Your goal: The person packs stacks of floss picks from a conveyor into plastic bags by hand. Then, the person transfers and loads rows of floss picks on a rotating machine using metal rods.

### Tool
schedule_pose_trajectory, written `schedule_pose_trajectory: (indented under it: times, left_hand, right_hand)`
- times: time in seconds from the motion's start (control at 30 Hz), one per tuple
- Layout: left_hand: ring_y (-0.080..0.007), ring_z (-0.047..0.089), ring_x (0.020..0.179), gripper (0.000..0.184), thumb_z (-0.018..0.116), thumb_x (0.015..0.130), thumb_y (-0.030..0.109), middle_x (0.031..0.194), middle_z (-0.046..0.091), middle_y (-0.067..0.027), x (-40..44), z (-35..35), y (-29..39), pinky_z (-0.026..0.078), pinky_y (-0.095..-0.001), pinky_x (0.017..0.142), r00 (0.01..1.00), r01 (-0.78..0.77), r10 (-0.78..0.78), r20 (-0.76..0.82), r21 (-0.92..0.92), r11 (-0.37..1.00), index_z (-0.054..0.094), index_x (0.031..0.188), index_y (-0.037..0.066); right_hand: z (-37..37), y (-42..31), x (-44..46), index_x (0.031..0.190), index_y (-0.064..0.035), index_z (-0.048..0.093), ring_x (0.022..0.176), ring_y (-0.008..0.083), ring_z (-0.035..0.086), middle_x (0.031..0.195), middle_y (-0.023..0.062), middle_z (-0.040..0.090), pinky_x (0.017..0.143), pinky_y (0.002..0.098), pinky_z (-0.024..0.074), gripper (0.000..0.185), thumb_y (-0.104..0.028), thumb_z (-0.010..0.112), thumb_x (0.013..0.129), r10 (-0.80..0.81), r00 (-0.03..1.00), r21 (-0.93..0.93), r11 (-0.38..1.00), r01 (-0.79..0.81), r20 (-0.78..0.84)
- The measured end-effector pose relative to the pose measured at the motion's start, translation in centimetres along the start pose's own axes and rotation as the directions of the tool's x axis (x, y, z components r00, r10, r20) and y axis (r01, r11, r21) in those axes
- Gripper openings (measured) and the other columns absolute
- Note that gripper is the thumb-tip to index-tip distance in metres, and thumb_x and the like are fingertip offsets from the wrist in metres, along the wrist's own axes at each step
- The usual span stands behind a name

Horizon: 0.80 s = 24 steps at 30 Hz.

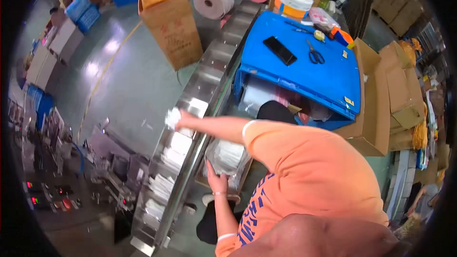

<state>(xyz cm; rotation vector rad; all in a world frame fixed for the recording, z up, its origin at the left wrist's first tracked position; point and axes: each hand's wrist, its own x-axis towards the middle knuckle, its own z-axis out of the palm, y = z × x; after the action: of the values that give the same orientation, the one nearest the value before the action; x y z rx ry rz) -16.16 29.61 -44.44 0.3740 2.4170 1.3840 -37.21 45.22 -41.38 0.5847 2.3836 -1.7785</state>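
White packet (172, 118) pinched in my right hand (183, 120) over the conveyor's (203, 75) edge.
My left hand (218, 182) touches a clear bag (225, 161), grip unclear; a tall carton (173, 38) and a blue crate (304, 77) bearing scissors (314, 55) flank the conveyor.

Workshop interior, from where I stand: a smooth grey-green floor (128, 85), crossed by a yellow line (102, 74) and bright with reflected light (112, 46) — pale cartons (65, 43) ranged beyond the line, dark machinery (52, 195) with glowing red readouts nearer by, a blue work surface (328, 78) across from it — and brown cardboard boxes (395, 7) stacked farther back
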Motion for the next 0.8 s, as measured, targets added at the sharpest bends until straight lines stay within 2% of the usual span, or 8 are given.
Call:
schedule_pose_trajectory:
  times: [0.03,0.13,0.23,0.3,0.5,0.53,0.63,0.8]
  left_hand:
    - [-0.0284,0.036,0.125,0.075,0.049,0.062,-0.008,0.136,0.035,-0.0216,0.0,0.3,-0.2,0.034,-0.0303,0.098,1.000,0.024,-0.024,0.002,-0.004,1.000,0.028,0.134,-0.003]
    - [-0.0270,0.042,0.120,0.078,0.051,0.063,-0.005,0.134,0.038,-0.0208,0.0,0.7,-0.1,0.039,-0.0344,0.093,0.999,0.031,-0.032,-0.032,-0.024,0.999,0.026,0.137,0.002]
    - [-0.0328,0.062,0.079,0.082,0.054,0.061,0.000,0.113,0.054,-0.0244,0.0,1.5,-0.7,0.049,-0.0372,0.069,0.980,0.085,-0.073,-0.184,0.055,0.995,0.024,0.137,0.002]
    - [-0.0366,0.057,0.093,0.080,0.054,0.064,0.001,0.119,0.048,-0.0281,-0.3,1.8,1.6,0.047,-0.0382,0.077,0.966,0.174,-0.161,-0.204,0.045,0.984,0.021,0.137,0.001]
    - [-0.0409,0.038,0.119,0.073,0.046,0.068,-0.001,0.133,0.031,-0.0299,-1.1,3.1,2.8,0.038,-0.0363,0.094,0.990,-0.036,0.040,-0.133,0.032,0.999,0.018,0.136,-0.003]
    - [-0.0408,0.038,0.119,0.073,0.045,0.068,-0.002,0.133,0.031,-0.0295,-1.3,3.0,2.9,0.037,-0.0360,0.096,0.995,-0.035,0.031,-0.095,-0.033,0.999,0.018,0.136,-0.003]
    - [-0.0406,0.036,0.120,0.074,0.043,0.067,-0.005,0.134,0.031,-0.0283,-1.6,2.5,2.8,0.035,-0.0363,0.098,0.997,-0.048,0.042,-0.067,-0.088,0.995,0.017,0.136,-0.002]
    - [-0.0383,0.036,0.121,0.076,0.043,0.065,-0.005,0.135,0.030,-0.0270,-1.9,1.1,1.7,0.036,-0.0374,0.096,0.991,0.053,-0.063,-0.122,-0.084,0.995,0.019,0.136,-0.002]
  right_hand:
    - [-1.0,0.7,-0.2,0.102,0.0027,0.055,0.094,0.0249,0.056,0.102,0.0147,0.058,0.079,0.0323,0.0457,0.062,-0.019,0.076,0.048,-0.289,0.957,0.336,0.905,0.262,0.032]
    - [-4.7,1.2,-5.0,0.090,0.0010,0.062,0.065,0.0154,0.057,0.078,0.0067,0.063,0.062,0.0281,0.0473,0.036,-0.012,0.071,0.057,-0.167,0.906,0.478,0.877,-0.043,0.388]
    - [-8.0,2.4,-13.9,0.108,-0.0025,0.055,0.088,0.0154,0.056,0.098,0.0097,0.061,0.082,0.0292,0.0439,0.053,-0.015,0.072,0.060,-0.291,0.824,0.030,0.948,0.317,0.486]
    - [-7.3,9.1,-16.1,0.111,-0.0031,0.053,0.095,0.0260,0.059,0.103,0.0152,0.060,0.084,0.0322,0.0449,0.060,-0.019,0.072,0.056,-0.180,0.846,-0.240,0.911,0.336,0.502]
    - [4.4,24.4,-12.2,0.104,0.0010,0.051,0.101,0.0360,0.054,0.108,0.0245,0.054,0.083,0.0379,0.0450,0.036,-0.017,0.059,0.073,0.393,0.919,-0.373,0.858,-0.352,0.038]
    - [7.0,32.1,-10.5,0.103,0.0052,0.049,0.102,0.0386,0.052,0.110,0.0264,0.049,0.084,0.0403,0.0445,0.028,-0.014,0.049,0.082,0.201,0.951,-0.768,0.638,0.056,0.236]
    - [5.4,25.1,-12.7,0.103,0.0056,0.048,0.103,0.0383,0.051,0.108,0.0264,0.046,0.085,0.0419,0.0439,0.030,-0.014,0.051,0.081,0.207,0.978,-0.662,0.737,-0.137,0.027]
    - [3.4,21.3,-12.7,0.101,0.0032,0.054,0.094,0.0354,0.056,0.108,0.0264,0.051,0.080,0.0398,0.0463,0.031,-0.018,0.052,0.078,0.184,0.880,-0.837,0.440,0.325,0.439]
